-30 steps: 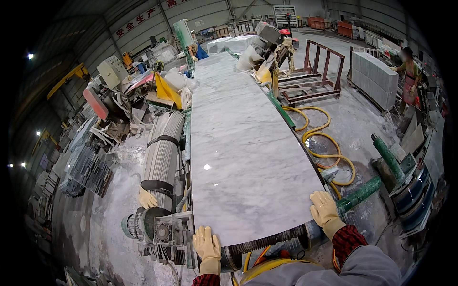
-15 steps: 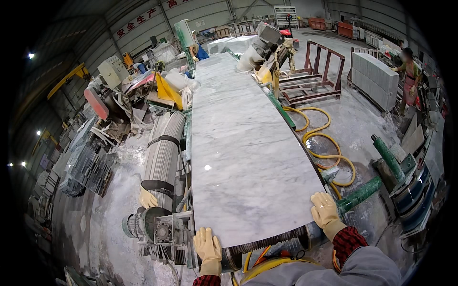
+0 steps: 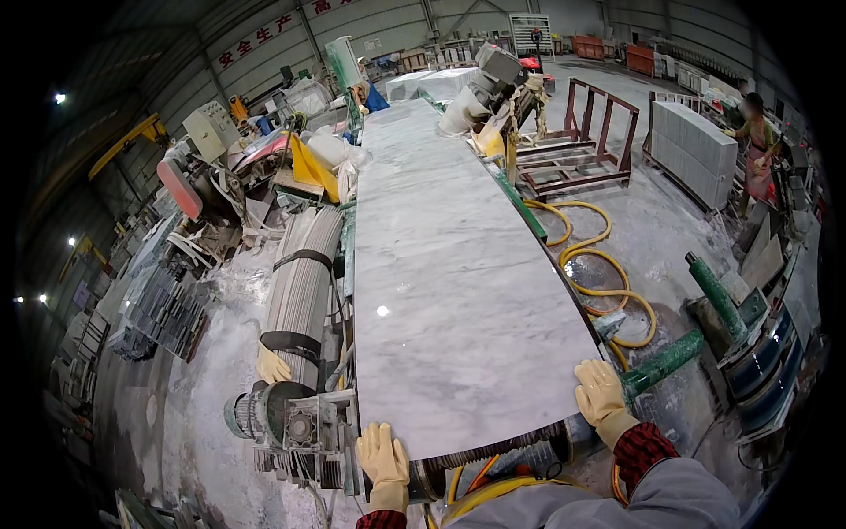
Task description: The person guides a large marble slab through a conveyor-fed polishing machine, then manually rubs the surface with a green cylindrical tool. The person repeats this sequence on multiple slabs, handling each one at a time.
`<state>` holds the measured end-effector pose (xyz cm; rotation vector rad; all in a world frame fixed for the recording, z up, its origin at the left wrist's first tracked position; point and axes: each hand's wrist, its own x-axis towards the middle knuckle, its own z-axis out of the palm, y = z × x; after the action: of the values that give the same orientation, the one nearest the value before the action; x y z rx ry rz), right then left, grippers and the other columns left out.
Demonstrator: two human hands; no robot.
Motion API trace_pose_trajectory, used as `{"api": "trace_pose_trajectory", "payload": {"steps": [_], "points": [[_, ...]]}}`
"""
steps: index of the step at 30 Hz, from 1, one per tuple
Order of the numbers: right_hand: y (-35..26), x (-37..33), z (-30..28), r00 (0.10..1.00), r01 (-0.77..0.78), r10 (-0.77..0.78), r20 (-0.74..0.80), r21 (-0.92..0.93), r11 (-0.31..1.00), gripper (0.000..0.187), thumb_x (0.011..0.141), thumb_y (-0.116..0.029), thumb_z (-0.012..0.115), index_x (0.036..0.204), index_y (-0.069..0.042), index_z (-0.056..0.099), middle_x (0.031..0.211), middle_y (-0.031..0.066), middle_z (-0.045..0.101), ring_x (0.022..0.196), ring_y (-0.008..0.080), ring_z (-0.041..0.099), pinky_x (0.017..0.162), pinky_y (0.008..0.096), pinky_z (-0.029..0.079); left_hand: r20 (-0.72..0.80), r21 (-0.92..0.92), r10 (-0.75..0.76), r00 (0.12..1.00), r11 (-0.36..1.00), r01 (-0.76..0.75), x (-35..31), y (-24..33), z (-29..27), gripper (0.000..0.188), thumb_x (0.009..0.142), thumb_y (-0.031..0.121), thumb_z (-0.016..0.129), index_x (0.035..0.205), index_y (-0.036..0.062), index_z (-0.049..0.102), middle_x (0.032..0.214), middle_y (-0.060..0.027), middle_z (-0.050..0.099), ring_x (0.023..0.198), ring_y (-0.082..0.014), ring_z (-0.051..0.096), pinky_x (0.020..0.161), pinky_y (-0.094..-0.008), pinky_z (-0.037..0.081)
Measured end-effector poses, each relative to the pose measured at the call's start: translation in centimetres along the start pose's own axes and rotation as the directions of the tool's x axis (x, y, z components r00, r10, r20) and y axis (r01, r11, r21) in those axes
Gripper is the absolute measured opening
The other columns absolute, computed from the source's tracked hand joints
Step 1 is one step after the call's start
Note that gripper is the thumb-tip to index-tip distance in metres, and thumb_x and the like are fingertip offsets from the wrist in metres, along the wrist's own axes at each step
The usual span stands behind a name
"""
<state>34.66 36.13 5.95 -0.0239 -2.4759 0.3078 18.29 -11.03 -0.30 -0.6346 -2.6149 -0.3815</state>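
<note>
A long white stone slab with grey veins lies flat on a belt conveyor, its near end toward me. At its near left corner, my left hand, in a cream rubber glove, rests with fingers stretched onto the surface. My right hand, gloved alike, lies over the near right corner with its fingers extended along the edge. Neither hand is wrapped round anything. Below the slab's near edge shows the dark conveyor belt.
Left of the slab stand a motor with gearbox, a strapped grey bundle and a loose glove. A yellow hose coils on the right floor. Beyond are a brown metal rack, stacked slabs and a person.
My hands stay at the two near corners of the slab. The whole view has shifted very slightly; nothing is visibly taken hold of or let go.
</note>
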Motion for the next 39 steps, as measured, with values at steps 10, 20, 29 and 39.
{"api": "trace_pose_trajectory", "payload": {"steps": [10, 20, 29, 39], "points": [[0.1, -0.6, -0.3, 0.999, -0.013, 0.012, 0.039, 0.027, 1.0, 0.038, 0.082, -0.006, 0.068, 0.119, 0.001, 0.064, 0.113, 0.0212, 0.064, 0.1, 0.0439, 0.06, 0.089, 0.0528, 0.049, 0.048, -0.049, 0.008, 0.999, 0.999, -0.006, 0.7, 0.8, -1.6, 0.042, 0.096, 0.025, 0.068, 0.132, 0.003, 0.062, 0.139, -0.0243, 0.06, 0.126, -0.0457, 0.056, 0.106, -0.0559, 0.042], [1.8, 0.3, 2.1, 0.992, -0.043, 0.045, 0.119, -0.015, 0.999, 0.054, 0.089, -0.023, 0.076, 0.138, -0.002, 0.064, 0.137, 0.0229, 0.065, 0.13, 0.0468, 0.057, 0.115, 0.0563, 0.043, 0.242, 0.123, -0.014, 0.97, 0.992, -0.016, 4.4, -0.7, 0.8, 0.06, 0.104, 0.044, 0.056, 0.154, 0.0102, 0.053, 0.157, -0.0242, 0.052, 0.145, -0.0461, 0.046, 0.119, -0.0653, 0.032], [5.2, 7.1, 7.5, 0.994, -0.074, 0.077, 0.073, -0.042, 0.996, 0.052, 0.093, -0.026, 0.074, 0.139, -0.003, 0.064, 0.142, 0.0208, 0.065, 0.136, 0.041, 0.057, 0.12, 0.0543, 0.041, 0.313, 0.135, -0.101, 0.944, 0.989, 0.061, 9.8, -0.7, 3.9, 0.064, 0.108, 0.046, 0.051, 0.163, 0.0137, 0.048, 0.167, -0.0222, 0.046, 0.157, -0.0449, 0.037, 0.128, -0.0652, 0.021], [9.4, 11.9, 10.5, 0.967, -0.192, 0.19, 0.168, -0.007, 0.981, 0.056, 0.096, -0.028, 0.074, 0.146, -0.009, 0.06, 0.151, 0.0178, 0.061, 0.14, 0.0406, 0.054, 0.119, 0.0519, 0.043, 0.382, 0.118, -0.12, 0.916, 0.99, 0.081, 10.2, -1.1, 3.2, 0.061, 0.109, 0.038, 0.056, 0.164, 0.0136, 0.049, 0.172, -0.0225, 0.041, 0.159, -0.0446, 0.034, 0.132, -0.0592, 0.02]]}}
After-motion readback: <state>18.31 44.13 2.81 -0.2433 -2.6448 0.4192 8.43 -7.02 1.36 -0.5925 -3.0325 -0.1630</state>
